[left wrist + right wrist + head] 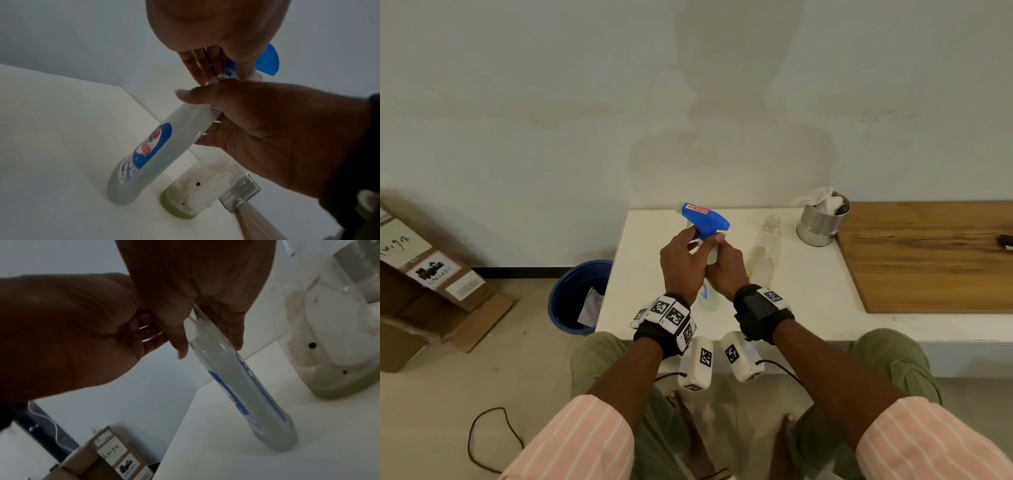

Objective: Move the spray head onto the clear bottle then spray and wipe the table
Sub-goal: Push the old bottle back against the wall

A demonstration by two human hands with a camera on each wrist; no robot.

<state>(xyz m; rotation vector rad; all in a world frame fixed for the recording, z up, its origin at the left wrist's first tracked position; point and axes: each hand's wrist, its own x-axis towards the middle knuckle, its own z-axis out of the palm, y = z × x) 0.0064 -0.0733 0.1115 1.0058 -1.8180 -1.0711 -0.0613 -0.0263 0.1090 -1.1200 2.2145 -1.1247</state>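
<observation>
A blue spray head [705,219] sits on top of a cloudy labelled bottle [156,154], which leans on the white table [808,294]. My left hand [683,260] grips the spray head's collar [228,73] with curled fingertips [201,69]. Just below it, my right hand [724,270] wraps round the bottle's upper part, thumb and fingers [232,331] on either side. The clear bottle [765,250] stands open-necked to the right of my hands, with a little yellowish liquid at its bottom [339,386].
A metal tin [820,222] with a white cloth [820,200] in it stands behind the clear bottle. A wooden board [935,257] covers the table's right side. A blue bin [575,294] and cardboard boxes [431,270] stand on the floor at left.
</observation>
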